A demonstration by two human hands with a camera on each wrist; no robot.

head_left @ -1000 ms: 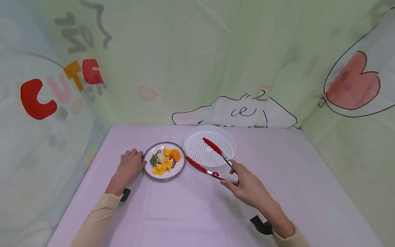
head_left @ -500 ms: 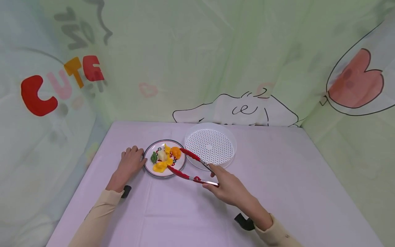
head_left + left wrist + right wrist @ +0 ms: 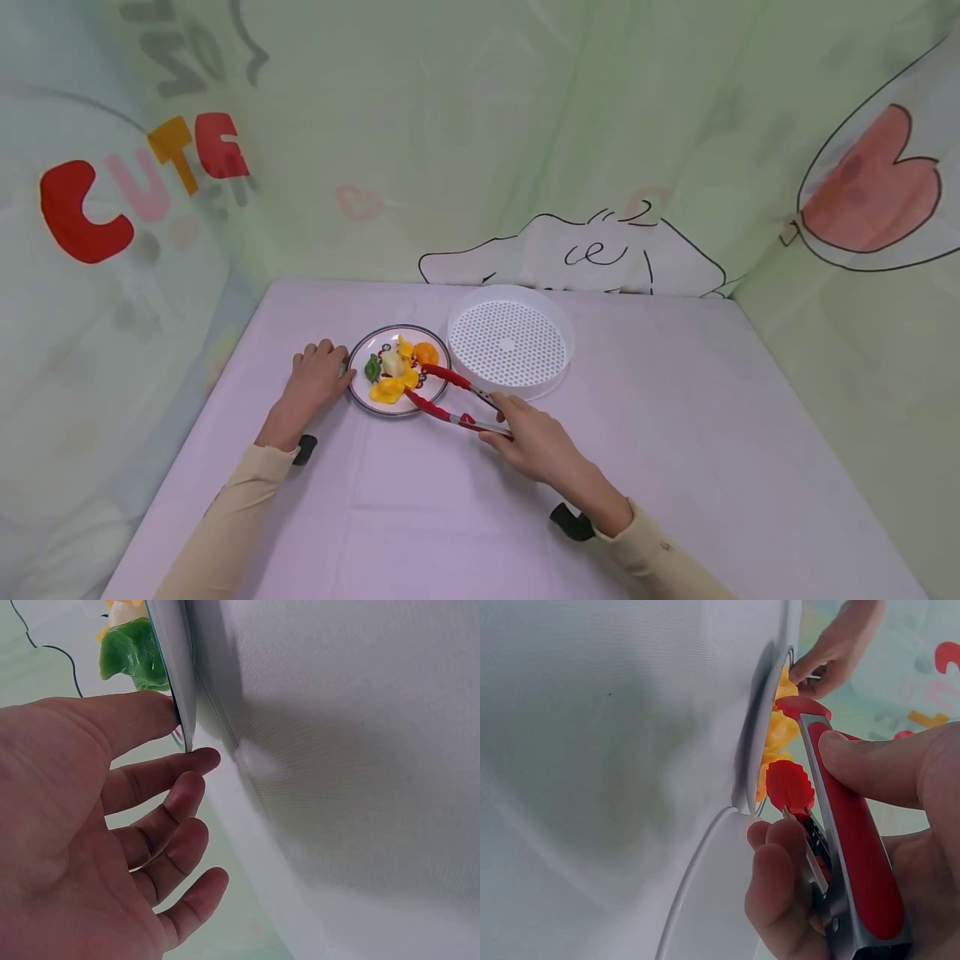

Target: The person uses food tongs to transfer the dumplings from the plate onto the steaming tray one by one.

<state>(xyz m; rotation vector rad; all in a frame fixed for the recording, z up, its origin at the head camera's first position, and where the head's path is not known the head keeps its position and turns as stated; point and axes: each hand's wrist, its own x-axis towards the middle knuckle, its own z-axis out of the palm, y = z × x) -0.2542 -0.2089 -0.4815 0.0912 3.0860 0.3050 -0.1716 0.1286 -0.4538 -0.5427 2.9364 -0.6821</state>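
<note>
A patterned plate (image 3: 397, 412) holds a green dumpling-like piece (image 3: 372, 367), a cream piece (image 3: 392, 363), several yellow pieces (image 3: 387, 390) and an orange piece (image 3: 425, 354). My left hand (image 3: 313, 385) pinches the plate's left rim; in the left wrist view the thumb lies over the rim, with the index fingertip at its underside. My right hand (image 3: 542, 446) holds red-tipped metal tongs (image 3: 448, 375) with the arms spread. Both red tips reach over the plate's right part, one by the orange piece and one by the lower yellow pieces, with nothing gripped between them.
A round white steamer tray (image 3: 510, 337) with a perforated base stands just right of the plate. Both sit on a pale lilac tablecloth (image 3: 450, 517). Printed curtains (image 3: 480, 142) rise behind the table and at both sides.
My right hand has moved left, bringing the tongs from over the steamer tray to over the plate's food pieces. The left hand keeps its hold on the plate. The head view has tilted slightly down.
</note>
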